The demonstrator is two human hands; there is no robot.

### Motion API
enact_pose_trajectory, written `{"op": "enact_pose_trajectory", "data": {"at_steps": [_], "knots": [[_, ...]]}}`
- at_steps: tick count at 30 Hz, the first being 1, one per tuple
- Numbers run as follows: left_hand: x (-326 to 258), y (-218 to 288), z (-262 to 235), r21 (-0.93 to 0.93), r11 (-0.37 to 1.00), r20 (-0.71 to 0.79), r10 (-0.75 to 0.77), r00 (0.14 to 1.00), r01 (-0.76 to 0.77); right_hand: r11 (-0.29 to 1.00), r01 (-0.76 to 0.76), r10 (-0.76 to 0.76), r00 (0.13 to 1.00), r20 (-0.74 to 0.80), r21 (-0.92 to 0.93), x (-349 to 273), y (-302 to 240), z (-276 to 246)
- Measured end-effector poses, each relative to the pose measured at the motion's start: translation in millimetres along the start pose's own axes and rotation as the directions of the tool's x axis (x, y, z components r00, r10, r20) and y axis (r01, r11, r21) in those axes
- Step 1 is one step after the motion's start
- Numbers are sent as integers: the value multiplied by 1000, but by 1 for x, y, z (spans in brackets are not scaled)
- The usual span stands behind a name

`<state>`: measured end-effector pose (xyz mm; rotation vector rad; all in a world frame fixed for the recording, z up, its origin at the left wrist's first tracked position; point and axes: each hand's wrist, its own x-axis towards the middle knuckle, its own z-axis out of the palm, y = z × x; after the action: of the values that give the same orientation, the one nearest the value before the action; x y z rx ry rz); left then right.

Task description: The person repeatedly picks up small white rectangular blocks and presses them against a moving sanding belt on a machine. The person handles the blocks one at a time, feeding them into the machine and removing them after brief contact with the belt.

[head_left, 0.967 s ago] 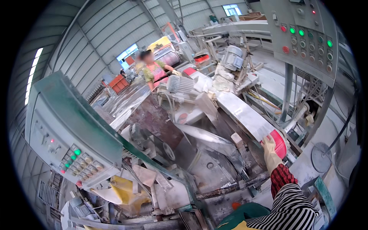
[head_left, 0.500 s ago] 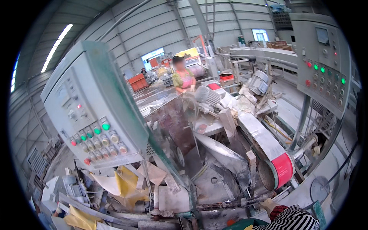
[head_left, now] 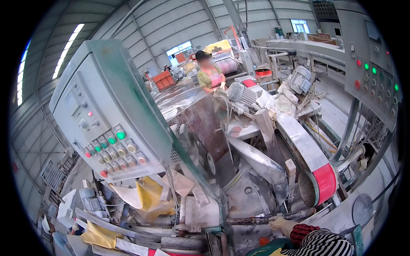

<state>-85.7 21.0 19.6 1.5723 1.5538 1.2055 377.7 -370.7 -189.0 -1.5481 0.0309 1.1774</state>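
Note:
My right hand (head_left: pixel 282 225), in a pale cream glove, reaches in from the lower right, with a red cuff and a black-and-white striped sleeve (head_left: pixel 324 245) behind it. Its fingers look stretched out and hold nothing that I can see. They are close to a dark rusty bar (head_left: pixel 256 220) running across the machine; whether they touch it is unclear. Beyond the hand is a belt machine (head_left: pixel 301 143) with a red-covered rounded end (head_left: pixel 325 184). A small orange-red object (head_left: pixel 264 241) lies near the hand, by dark green fabric (head_left: pixel 273 248). My left hand is out of view.
A large grey control cabinet (head_left: pixel 106 115) stands at left, another control panel (head_left: pixel 371 64) at right. Across the machine, a person in a pink apron (head_left: pixel 211 79) stands by a wide wet slab (head_left: pixel 179 100). Yellow sheeting (head_left: pixel 153 198), a motor (head_left: pixel 300 80) and dusty frames surround the machine.
My right hand has moved left along the rusty bar, its fingers now stretched out. The whole view has shifted, so the cabinets and machine appear farther right.

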Motion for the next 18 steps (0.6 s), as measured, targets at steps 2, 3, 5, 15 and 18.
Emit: {"op": "enact_pose_trajectory", "data": {"at_steps": [2,3,5,15,18], "knots": [[-25,19,-8,419,908,82,-21,996,-15,1000,-7,4,987,159,17,0,-15,34],[-36,31,-7,424,905,108,-12,994,-35,1000,-5,1,970,245,16,-1,-24,50],[-57,57,-4,400,914,172,-1,985,-69,997,-15,-10,951,309,78,-12,-42,78],[-151,204,88,17,999,696,-33,717,30,987,95,-149,860,487,133,-130,-149,196],[-179,225,135,66,988,831,21,557,-137,958,284,-278,884,376,40,-152,-171,203]]}}
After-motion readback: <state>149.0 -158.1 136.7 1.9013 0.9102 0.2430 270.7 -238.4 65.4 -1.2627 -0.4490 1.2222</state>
